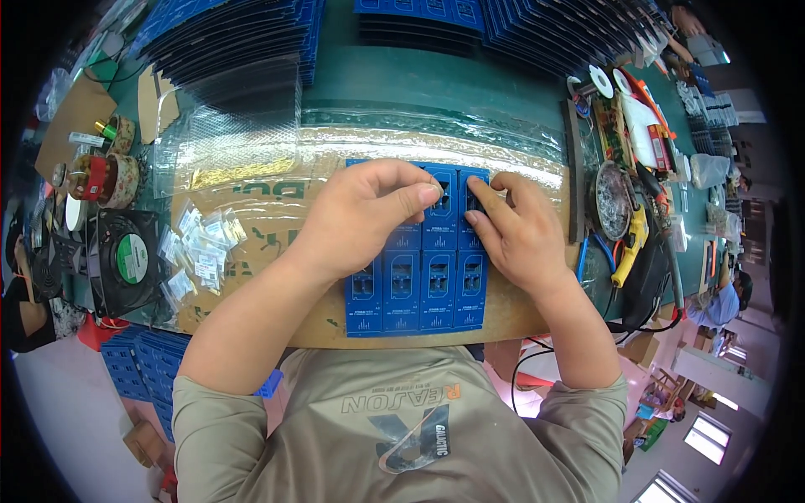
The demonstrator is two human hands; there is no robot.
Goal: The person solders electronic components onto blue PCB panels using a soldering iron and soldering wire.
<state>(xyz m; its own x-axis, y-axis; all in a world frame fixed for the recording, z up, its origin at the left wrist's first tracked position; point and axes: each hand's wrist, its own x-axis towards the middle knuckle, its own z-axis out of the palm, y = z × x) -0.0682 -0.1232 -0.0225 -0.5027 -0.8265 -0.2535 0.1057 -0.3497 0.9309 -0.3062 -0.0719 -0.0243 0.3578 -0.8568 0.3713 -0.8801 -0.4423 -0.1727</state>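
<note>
A blue circuit board panel [419, 289], split into several units with cutouts, lies flat on brown cardboard before me. My left hand [369, 210] is over its upper left part, with thumb and forefinger pinched together. Anything between those fingertips is too small to make out. On the panel's upper right rests my right hand [527, 235], its forefinger stretched onto the board and its thumb apart from it. Left of the panel, thin yellow strips [243, 172] lie on a clear bubble-wrap sheet [239, 126]. Nearer me is a heap of small clear packets [201, 251].
Blue board stacks [226, 38] line the far side of the green table [402, 80]. A black fan [127, 261] stands at left beside a tape roll [122, 180]. At right lie a round metal dish [614, 201], a yellow-handled tool [631, 247] and white spools [600, 81].
</note>
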